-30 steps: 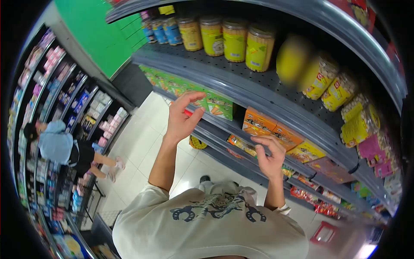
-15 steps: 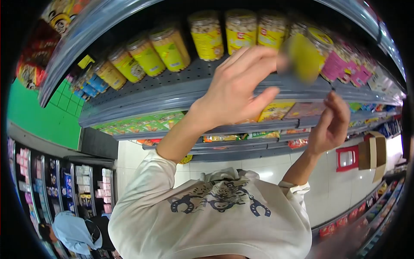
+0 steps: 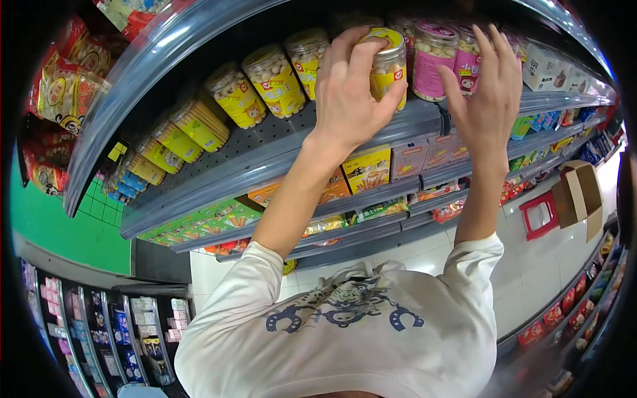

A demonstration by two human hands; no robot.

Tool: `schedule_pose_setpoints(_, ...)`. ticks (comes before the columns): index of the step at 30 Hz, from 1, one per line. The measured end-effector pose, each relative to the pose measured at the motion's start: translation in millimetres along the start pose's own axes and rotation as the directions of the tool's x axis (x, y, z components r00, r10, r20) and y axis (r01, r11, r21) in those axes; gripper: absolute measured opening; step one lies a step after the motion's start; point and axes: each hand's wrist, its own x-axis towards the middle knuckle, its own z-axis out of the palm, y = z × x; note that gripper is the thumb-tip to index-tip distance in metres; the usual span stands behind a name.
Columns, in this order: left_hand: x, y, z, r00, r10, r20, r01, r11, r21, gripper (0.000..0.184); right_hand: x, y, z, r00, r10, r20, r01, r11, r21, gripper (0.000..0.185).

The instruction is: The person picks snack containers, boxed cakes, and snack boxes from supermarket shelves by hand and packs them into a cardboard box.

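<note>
My left hand (image 3: 352, 93) is at the front of the upper shelf, its fingers curled against the left side and lid of a yellow-labelled jar (image 3: 388, 76) of small pale snacks. The thumb lies across the jar's front, and part of the grip is hidden behind my hand. The jar stands upright. My right hand (image 3: 489, 99) is raised with fingers stretched and thumb apart, in front of a pink-labelled jar (image 3: 468, 60). Another pink jar (image 3: 433, 63) stands between my two hands. Nothing shows in the right hand.
More yellow jars (image 3: 273, 81) and jars of stick snacks (image 3: 200, 125) line the shelf leftward. White boxes (image 3: 551, 69) stand at the right. Snack boxes (image 3: 368, 171) fill the shelf below. A red stool (image 3: 539, 215) and an open cardboard box (image 3: 578, 192) are on the floor.
The view has shifted rightward along the shelf. A blurred yellow object near my hands is no longer seen in the air. My right hand has risen to the pink jars, its fingers now extended.
</note>
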Motion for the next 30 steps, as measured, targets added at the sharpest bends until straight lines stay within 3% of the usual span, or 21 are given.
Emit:
schedule_pose_setpoints(4, -2, 4, -7, 0.999, 0.009, -0.05, -0.012, 0.997, -0.07, 0.053, 11, -5, 18, 0.981, -0.006, 0.196, 0.078, 0.929, -0.362, 0.055)
schedule_pose_setpoints(8, -4, 6, -14, 0.998, 0.0, -0.066, -0.006, 0.995, -0.097, 0.054, 11, -6, 31, 0.979, -0.032, 0.201, 0.074, 0.977, -0.203, 0.049)
schedule_pose_setpoints(11, -11, 3, -15, 0.996, -0.001, -0.092, -0.009, 0.994, -0.105, 0.061, 8, -6, 31, 0.969, 0.066, 0.24, -0.069, 0.998, 0.006, 0.05)
schedule_pose_setpoints(17, -24, 7, -10, 0.977, 0.064, -0.202, -0.08, 0.994, -0.074, 0.078, -9, -14, 41, 0.997, 0.068, 0.035, -0.076, 0.949, 0.306, 0.048)
schedule_pose_setpoints(20, -33, 16, -20, 0.991, -0.039, -0.129, 0.034, 0.998, -0.043, 0.075, -22, -19, 39, 0.998, 0.063, -0.02, -0.049, 0.902, 0.429, 0.05)
schedule_pose_setpoints(22, -40, 26, -27, 0.989, -0.082, -0.12, 0.081, 0.997, -0.011, 0.07, -30, -22, 28, 0.995, -0.007, -0.095, 0.05, 0.887, 0.458, 0.053)
schedule_pose_setpoints(26, -69, 48, -44, 0.989, 0.057, -0.139, -0.035, 0.988, 0.152, 0.07, -61, -29, -17, 0.971, -0.101, -0.215, 0.187, 0.883, 0.43, 0.057)
schedule_pose_setpoints(30, -119, 87, -73, 0.987, 0.036, -0.154, -0.011, 0.987, 0.162, 0.069, -126, -45, -71, 0.991, -0.029, -0.131, 0.086, 0.889, 0.45, 0.061)
